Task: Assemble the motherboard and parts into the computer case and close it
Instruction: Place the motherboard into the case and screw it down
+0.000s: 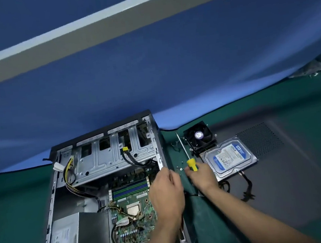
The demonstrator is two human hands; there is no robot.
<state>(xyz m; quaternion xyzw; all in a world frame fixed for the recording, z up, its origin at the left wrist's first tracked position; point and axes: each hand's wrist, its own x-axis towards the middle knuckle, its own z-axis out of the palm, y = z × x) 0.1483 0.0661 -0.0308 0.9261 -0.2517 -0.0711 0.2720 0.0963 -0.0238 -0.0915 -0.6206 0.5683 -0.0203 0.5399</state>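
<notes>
- Lying open on the green desk point(17, 213), the computer case point(107, 185) shows its motherboard point(133, 212) seated inside.
- The left hand point(166, 195) hovers over the case's right edge, fingers curled; whether it holds anything cannot be told.
- The right hand point(200, 176) grips the yellow-handled screwdriver point(191, 164), beside loose screws point(180, 168).
- A hard drive point(229, 155) and cooler fan point(198, 137) lie on the side panel point(287, 168).

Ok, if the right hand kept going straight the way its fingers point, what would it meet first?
The right hand, gripping the yellow-handled screwdriver, points up-left toward the open grey metal computer case. Probably the small loose screws on the green mat come first, then the case's side rail; depth is unclear.
</notes>
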